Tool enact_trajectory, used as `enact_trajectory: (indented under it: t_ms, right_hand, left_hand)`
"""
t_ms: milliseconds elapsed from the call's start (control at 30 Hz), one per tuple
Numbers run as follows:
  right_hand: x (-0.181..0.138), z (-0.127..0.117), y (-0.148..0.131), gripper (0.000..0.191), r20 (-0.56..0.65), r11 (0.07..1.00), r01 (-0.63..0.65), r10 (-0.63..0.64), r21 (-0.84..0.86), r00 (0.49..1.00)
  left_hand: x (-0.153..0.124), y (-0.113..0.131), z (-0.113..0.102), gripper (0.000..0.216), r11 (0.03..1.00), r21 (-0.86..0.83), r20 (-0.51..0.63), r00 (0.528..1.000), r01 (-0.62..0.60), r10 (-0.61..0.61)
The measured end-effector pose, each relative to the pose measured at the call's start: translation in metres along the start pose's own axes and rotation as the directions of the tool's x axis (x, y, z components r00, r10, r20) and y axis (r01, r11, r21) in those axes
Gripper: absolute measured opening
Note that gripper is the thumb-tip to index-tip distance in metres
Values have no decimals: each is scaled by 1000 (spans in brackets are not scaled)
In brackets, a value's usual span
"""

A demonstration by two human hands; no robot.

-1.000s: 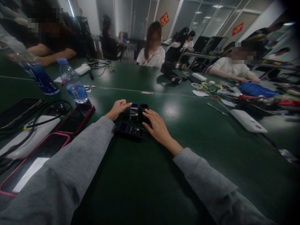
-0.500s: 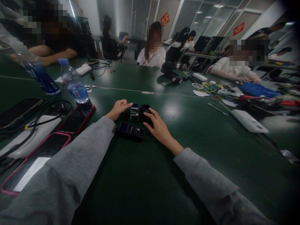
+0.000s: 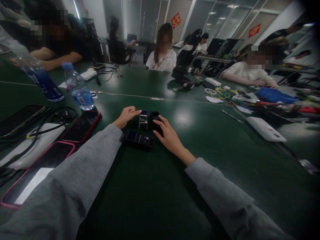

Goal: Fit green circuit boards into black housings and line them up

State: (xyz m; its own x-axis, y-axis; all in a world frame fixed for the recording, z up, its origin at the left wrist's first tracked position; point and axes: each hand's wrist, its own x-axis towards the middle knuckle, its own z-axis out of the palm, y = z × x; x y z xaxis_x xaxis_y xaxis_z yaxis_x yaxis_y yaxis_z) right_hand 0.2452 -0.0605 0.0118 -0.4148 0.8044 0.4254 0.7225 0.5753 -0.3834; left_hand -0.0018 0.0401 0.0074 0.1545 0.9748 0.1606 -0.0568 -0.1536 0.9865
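A small green circuit board with a screen (image 3: 143, 120) stands upright on the dark green table. My left hand (image 3: 126, 116) is at its left, mostly closed, with one digit stretched onto the board's upper left corner. To the right of the board is a black casing (image 3: 155, 117), which my right hand (image 3: 170, 135) grips between thumb and fingers, covering part of it. Nearer to me, a black handheld device with a screen and buttons (image 3: 139, 139) lies flat, its left end beside my left sleeve.
At left are a clear water bottle (image 3: 83, 95), a blue-labelled bottle (image 3: 46, 81), a red-edged phone (image 3: 82, 126), a pink-cased phone (image 3: 47, 170) and a white box (image 3: 30, 146) under cables. A tangle of wires (image 3: 235, 95) and a white device (image 3: 266, 129) lie right. Several people sit beyond.
Both hands, the board and the casing look nearly unchanged. The person at the far left has shifted slightly.
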Motion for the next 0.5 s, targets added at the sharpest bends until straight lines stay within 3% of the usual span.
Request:
enact_trajectory:
  t_ms: [500]
  right_hand:
    - [0, -2, -2, 49, 24, 1000, -31, 31, 3, 999]
  left_hand:
    - [-2, 2, 1, 61, 1000, -13, -5, 1000, 6, -6]
